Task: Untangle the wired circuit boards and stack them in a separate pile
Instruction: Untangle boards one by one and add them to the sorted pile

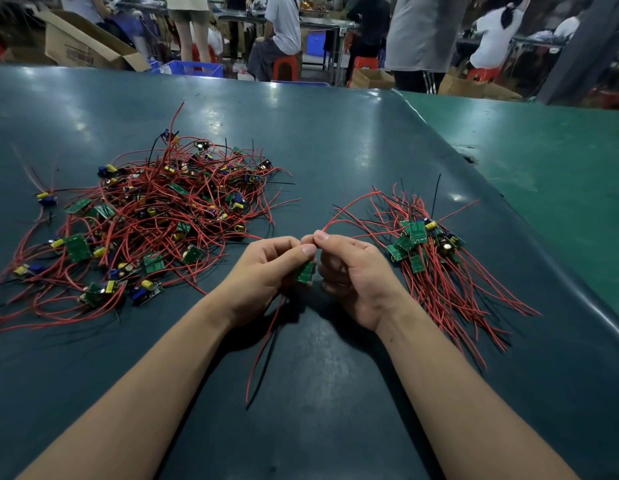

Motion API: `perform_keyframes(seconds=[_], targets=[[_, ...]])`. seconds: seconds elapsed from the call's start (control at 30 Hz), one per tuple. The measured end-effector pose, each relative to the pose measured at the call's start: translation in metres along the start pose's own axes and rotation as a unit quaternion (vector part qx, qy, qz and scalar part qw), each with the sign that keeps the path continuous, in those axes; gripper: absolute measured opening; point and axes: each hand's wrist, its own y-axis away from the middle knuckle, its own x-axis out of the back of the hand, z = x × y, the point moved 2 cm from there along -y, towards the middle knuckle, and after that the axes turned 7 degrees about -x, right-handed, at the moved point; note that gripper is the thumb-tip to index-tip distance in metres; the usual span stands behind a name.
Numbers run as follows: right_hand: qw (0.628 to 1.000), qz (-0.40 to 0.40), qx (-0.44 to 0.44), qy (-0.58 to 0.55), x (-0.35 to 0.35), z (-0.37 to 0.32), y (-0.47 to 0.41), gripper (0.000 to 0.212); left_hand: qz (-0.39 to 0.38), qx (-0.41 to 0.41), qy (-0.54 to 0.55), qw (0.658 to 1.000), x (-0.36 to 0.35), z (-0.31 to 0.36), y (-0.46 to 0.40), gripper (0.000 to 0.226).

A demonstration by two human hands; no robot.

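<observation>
A small green circuit board (305,272) sits between my two hands, just above the dark table. My left hand (266,271) grips the board with curled fingers; red and black wires (266,344) trail from it toward me. My right hand (349,271) pinches a red wire (349,211) at its fingertips, and that wire arcs away to the upper right. A large tangled heap of boards and red wires (152,216) lies to the left. A smaller, aligned pile of boards with wires (425,247) lies to the right.
The dark green table mat (335,140) curls up along its right edge over a lighter green surface (550,157). Beyond the far edge stand several people, cardboard boxes (83,43), blue crates and red stools.
</observation>
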Motion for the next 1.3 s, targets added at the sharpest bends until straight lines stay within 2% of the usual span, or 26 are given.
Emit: perform_keyframes(seconds=[0.1,0.3,0.4,0.53,0.6,0.67,0.73,0.83,0.97,1.03,1.2,1.3], targets=[[1.0,0.007,-0.013,-0.023,-0.001,-0.001,-0.001,0.023,-0.005,0.005,-0.017,1.0,0.001,-0.001,0.0,0.009],[0.997,0.055,0.025,-0.041,0.001,-0.002,-0.002,0.033,-0.005,0.024,-0.021,0.999,0.003,0.0,-0.004,0.011],[0.996,0.056,0.006,-0.065,0.0,-0.002,-0.003,0.043,-0.028,0.023,-0.028,0.999,0.002,0.0,-0.002,0.012],[0.995,0.064,0.01,-0.069,-0.001,-0.002,-0.005,0.04,-0.03,0.023,-0.029,0.999,0.003,0.0,-0.001,0.012],[0.992,0.059,0.023,-0.111,0.002,-0.006,-0.004,0.03,-0.018,0.027,0.009,0.999,0.004,0.0,-0.002,0.011],[0.983,0.042,0.024,-0.177,0.007,-0.011,-0.003,0.029,-0.025,0.025,0.022,0.999,0.005,0.001,-0.003,0.012],[0.976,0.028,0.018,-0.213,0.01,-0.012,-0.001,0.039,-0.041,0.025,0.01,0.999,0.006,0.0,-0.002,0.012],[0.979,0.034,0.01,-0.203,0.008,-0.011,-0.002,0.052,-0.06,0.027,-0.021,0.998,0.005,-0.002,-0.002,0.012],[0.975,0.049,0.027,-0.217,0.011,-0.014,-0.002,0.033,-0.055,0.027,-0.005,0.998,0.009,-0.004,-0.004,0.015],[0.966,0.039,0.034,-0.254,0.016,-0.016,-0.002,0.032,-0.058,0.027,-0.012,0.998,0.007,-0.003,-0.004,0.016],[0.962,0.005,0.016,-0.274,0.017,-0.017,-0.003,0.058,-0.066,0.036,-0.016,0.997,0.005,-0.001,-0.003,0.017],[0.964,-0.004,0.011,-0.266,0.016,-0.018,-0.002,0.057,-0.072,0.037,-0.02,0.997,0.007,-0.002,-0.003,0.014]])
